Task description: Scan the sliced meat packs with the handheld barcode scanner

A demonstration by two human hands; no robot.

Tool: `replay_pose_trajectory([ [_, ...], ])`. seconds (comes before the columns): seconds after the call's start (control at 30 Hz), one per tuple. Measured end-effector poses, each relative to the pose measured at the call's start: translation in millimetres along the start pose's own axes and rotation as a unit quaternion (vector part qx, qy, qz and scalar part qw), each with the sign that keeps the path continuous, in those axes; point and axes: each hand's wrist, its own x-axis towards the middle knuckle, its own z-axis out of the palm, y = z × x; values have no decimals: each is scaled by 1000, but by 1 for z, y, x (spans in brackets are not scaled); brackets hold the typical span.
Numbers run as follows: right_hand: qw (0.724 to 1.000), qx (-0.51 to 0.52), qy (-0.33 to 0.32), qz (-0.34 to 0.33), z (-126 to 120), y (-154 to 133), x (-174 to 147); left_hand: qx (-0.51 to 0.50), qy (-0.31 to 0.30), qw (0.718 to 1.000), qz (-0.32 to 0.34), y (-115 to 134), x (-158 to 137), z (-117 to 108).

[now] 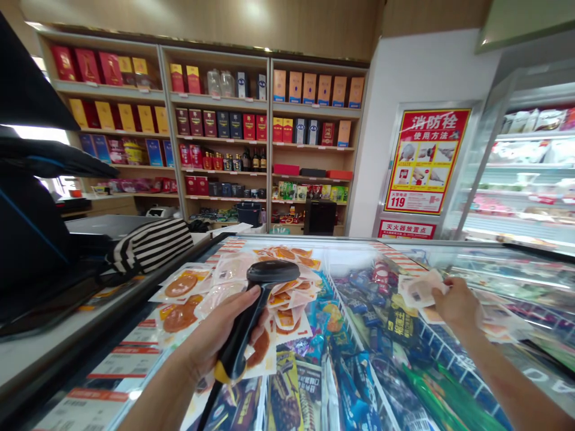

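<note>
My left hand (224, 326) is wrapped round the handle of a black and yellow barcode scanner (273, 272), its head tipped forward over the freezer. Under and behind it, many flat packets of round orange-brown slices (179, 314) are spread on the freezer's glass top. Off to the right, my right hand (459, 305) pinches the edge of a pale flat packet (423, 288) with its back side up, above the glass. More packets (498, 317) lie by that hand, partly behind the wrist.
Ice creams in blue and yellow wrappers (354, 383) fill wire baskets (442, 344) below the glass. To the left are a striped bag (150, 245) and dark checkout equipment (31, 227). Shelves of boxed bottles (220, 126) and a red hydrant sign (429, 158) stand behind.
</note>
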Motion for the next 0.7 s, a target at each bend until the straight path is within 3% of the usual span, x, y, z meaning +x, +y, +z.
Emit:
replay_pose_trajectory([
  [0.1, 997, -64, 43, -8, -4, 0, -1, 17, 38, 999, 0, 0, 5, -4],
  [0.2, 996, -58, 60, -45, -5, -27, -16, 28, 49, 998, -3, 2, 6, -6],
  [0.23, 996, -29, 37, -74, -5, -42, -26, 31, 57, 998, -2, 3, 7, -6],
  [0.3, 982, 68, -91, -149, -3, -79, -50, 44, 73, 996, -4, 3, 6, -7],
  [0.37, 940, 157, -230, -199, 1, -119, -80, 55, 75, 996, -9, 3, 6, -9],
  [0.43, 891, 192, -315, -266, 5, -153, -108, 61, 59, 996, -14, 3, 6, -11],
  [0.53, 860, 173, -327, -351, 11, -184, -136, 56, 40, 998, -9, 4, 7, -13],
  [0.7, 883, 92, -309, -341, 14, -192, -142, 52, 49, 997, -5, 4, 6, -10],
])
